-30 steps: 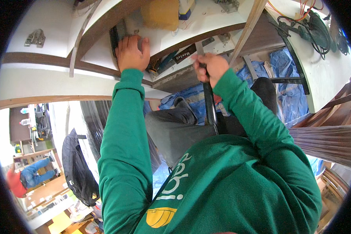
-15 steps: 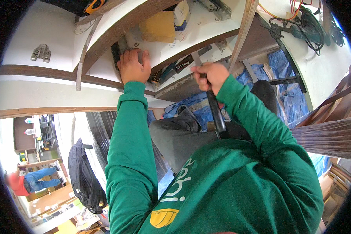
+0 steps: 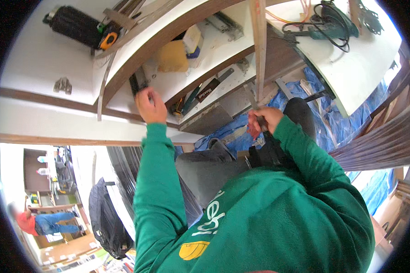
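Note:
My left hand (image 3: 151,105) is curled at the near edge of a white compartment, blurred by motion; anything in its fingers is too unclear to name. Just beyond it lies a dark strip-shaped piece (image 3: 138,81). My right hand (image 3: 267,118) is closed around a black-handled tool with a flat metal end (image 3: 250,95), in front of my lap. That metal end points away from me, beside an upright wooden strip (image 3: 260,50). Deeper in the compartment are a yellowish sheet (image 3: 172,56) and a white and blue box (image 3: 193,42).
A hinge (image 3: 62,85) and a black cylindrical object (image 3: 73,26) occupy the left compartment. At right, a corded power tool (image 3: 325,28) lies on a white panel (image 3: 371,63). Blue sheeting (image 3: 323,88) covers the floor. A backpack (image 3: 107,218) and another person (image 3: 45,222) are at left.
My left hand has come nearer and curled, away from the dark strip. My right hand has moved right and toward my lap with the tool. The view has shifted too.

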Demonstrator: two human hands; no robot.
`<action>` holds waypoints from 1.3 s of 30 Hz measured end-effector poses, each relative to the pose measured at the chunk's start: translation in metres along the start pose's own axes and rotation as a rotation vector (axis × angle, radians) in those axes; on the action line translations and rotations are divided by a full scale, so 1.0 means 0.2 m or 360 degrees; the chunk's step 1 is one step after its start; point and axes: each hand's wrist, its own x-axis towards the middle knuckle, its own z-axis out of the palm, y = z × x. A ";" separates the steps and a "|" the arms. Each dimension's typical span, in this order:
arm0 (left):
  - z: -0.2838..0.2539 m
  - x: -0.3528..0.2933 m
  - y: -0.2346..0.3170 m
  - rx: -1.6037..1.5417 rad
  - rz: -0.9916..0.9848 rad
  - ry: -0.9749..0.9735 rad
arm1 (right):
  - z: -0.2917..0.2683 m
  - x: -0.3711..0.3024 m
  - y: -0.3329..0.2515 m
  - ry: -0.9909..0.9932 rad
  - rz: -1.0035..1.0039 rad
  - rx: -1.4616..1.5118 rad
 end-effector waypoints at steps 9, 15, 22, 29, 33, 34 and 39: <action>0.49 -0.43 0.58 -0.2654 -0.2226 -0.0116 | -0.32 -0.11 0.14 -0.0035 0.0263 -0.0288; 0.60 -0.29 0.61 -0.2850 -0.2148 -0.0124 | -0.40 -0.03 0.21 -0.0114 0.0254 -0.0344; 0.67 -0.25 0.79 -0.2788 -0.2204 -0.0279 | -0.42 0.03 0.23 -0.0010 0.0271 -0.0519; 0.68 -0.18 0.89 -0.2798 -0.2201 -0.0463 | -0.40 -0.01 0.21 -0.0004 0.0250 -0.0417; 0.62 -0.19 0.90 -0.2545 -0.2005 -0.0912 | -0.36 -0.06 0.18 0.0065 0.0139 -0.0440; 0.59 -0.19 0.89 -0.2411 -0.1924 -0.1076 | -0.35 -0.08 0.17 -0.0002 0.0126 -0.0371; 0.43 -0.08 0.78 -0.1193 -0.0688 -0.0887 | -0.23 -0.17 0.12 -0.0043 -0.0047 -0.0022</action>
